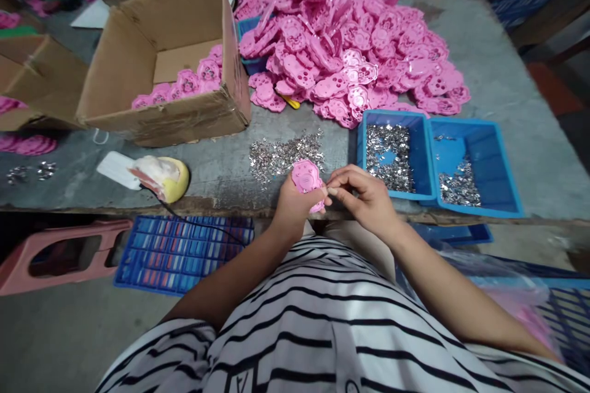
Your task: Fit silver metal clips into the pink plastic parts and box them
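Observation:
My left hand (pixel 291 204) grips a pink plastic shell piece (pixel 307 179) just above the table's front edge. My right hand (pixel 364 195) is pinched with its fingertips against the piece's right side; a small metal bit may be between them, too small to tell. A loose heap of small silver metal clips (pixel 283 155) lies on the table right behind the hands. A blue bin (pixel 417 153) with more silver clips sits just right of my right hand.
A big pile of pink shells (pixel 350 43) covers the far table. An open cardboard box (pixel 161 67) with pink shells stands at the left. A second blue bin (pixel 488 159) sits at the right. A yellow-and-white tool (pixel 161 177) with a cord lies at the left front. Blue crates sit below the table.

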Motion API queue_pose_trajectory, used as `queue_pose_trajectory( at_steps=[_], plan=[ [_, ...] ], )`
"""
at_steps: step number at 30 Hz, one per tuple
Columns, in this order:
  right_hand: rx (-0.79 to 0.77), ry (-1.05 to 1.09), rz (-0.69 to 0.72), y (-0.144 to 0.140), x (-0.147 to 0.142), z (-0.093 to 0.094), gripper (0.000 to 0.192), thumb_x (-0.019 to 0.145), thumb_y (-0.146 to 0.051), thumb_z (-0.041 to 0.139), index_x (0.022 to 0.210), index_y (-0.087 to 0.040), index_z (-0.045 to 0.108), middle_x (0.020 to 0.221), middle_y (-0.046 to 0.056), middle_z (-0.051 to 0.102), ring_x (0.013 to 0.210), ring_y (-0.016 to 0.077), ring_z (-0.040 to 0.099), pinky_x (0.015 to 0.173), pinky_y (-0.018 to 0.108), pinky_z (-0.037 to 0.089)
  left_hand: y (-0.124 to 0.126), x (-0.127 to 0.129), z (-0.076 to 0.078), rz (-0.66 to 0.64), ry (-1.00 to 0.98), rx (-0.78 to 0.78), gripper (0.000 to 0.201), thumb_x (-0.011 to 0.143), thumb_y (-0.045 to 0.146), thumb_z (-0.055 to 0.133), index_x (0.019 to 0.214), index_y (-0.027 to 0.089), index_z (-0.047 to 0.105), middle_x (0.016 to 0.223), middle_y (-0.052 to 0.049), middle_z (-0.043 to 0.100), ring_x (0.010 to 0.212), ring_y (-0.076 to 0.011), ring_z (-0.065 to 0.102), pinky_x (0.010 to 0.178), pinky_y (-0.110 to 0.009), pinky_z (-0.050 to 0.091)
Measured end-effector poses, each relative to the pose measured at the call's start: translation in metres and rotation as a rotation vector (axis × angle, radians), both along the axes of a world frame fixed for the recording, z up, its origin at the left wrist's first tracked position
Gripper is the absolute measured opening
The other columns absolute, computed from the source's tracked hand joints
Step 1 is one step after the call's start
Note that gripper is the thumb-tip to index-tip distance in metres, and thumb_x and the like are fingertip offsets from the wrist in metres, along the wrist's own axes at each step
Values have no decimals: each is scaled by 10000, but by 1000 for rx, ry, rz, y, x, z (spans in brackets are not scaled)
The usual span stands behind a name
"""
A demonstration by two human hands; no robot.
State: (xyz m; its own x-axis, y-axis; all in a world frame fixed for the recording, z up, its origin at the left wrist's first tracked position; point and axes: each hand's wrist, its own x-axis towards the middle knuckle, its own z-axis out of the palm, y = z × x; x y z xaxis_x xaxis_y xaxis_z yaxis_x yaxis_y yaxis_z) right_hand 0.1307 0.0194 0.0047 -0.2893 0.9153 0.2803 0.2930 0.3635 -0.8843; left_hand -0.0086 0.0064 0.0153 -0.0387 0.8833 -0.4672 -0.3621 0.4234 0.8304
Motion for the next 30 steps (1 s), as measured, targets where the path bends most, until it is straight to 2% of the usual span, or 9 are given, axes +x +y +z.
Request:
queue_pose_trajectory(
  at_steps=[3, 6, 11, 15, 22, 26, 30],
  plan=[
    [-53, -4, -40, -2, 0, -2, 86, 855, -191, 571, 774, -197, 602, 824, 30, 670, 731, 139, 609, 663, 280, 473, 0, 0, 0, -5, -6, 7, 371, 528, 199, 718, 835, 172, 511, 667, 46, 584, 499, -89, 564, 423, -199, 446],
    [-76, -50, -75, -2, 4, -1, 74, 855, -205, 569, 784, -195, 588, 751, 16, 661, 637, 126, 579, 593, 261, 447, -1, -1, 1, -11, 9, 5, 365, 542, 219, 731, 833, 175, 516, 688, 39, 590, 516, -86, 568, 439, -193, 448],
    [24, -139, 53, 4, 9, 9, 125, 865, -192, 572, 760, -198, 639, 739, 18, 660, 687, 130, 602, 637, 256, 457, -1, -3, 0, -18, -19, 9, 378, 535, 218, 729, 848, 170, 523, 701, 28, 608, 525, -92, 580, 449, -191, 450],
    [-76, -112, 113, 9, 10, 12, 148, 866, -243, 591, 765, -209, 693, 748, 25, 674, 697, 138, 617, 651, 271, 471, -1, -4, -3, -32, -52, 23, 385, 527, 209, 739, 847, 167, 529, 697, 27, 607, 529, -102, 587, 450, -206, 452],
    [-258, -68, 72, 8, 9, 14, 214, 813, -399, 655, 763, -198, 709, 722, 31, 682, 600, 132, 581, 550, 267, 442, 0, -3, -4, -31, -60, 31, 374, 504, 183, 740, 813, 166, 529, 666, 25, 603, 532, -106, 577, 446, -208, 442],
    [-175, -132, 97, 7, 7, 19, 131, 825, -290, 634, 735, -202, 670, 722, 26, 694, 645, 144, 607, 612, 273, 457, 0, -3, -2, -31, -1, 32, 333, 516, 156, 710, 796, 164, 530, 660, 31, 594, 518, -106, 569, 445, -215, 442],
    [-87, -203, 142, 5, 4, 24, 78, 806, -195, 622, 736, -211, 651, 739, 19, 699, 657, 143, 606, 617, 261, 446, -2, -6, -6, -51, 169, 96, 260, 545, 127, 662, 769, 165, 535, 636, 44, 571, 515, -89, 534, 477, -209, 425]
  ],
)
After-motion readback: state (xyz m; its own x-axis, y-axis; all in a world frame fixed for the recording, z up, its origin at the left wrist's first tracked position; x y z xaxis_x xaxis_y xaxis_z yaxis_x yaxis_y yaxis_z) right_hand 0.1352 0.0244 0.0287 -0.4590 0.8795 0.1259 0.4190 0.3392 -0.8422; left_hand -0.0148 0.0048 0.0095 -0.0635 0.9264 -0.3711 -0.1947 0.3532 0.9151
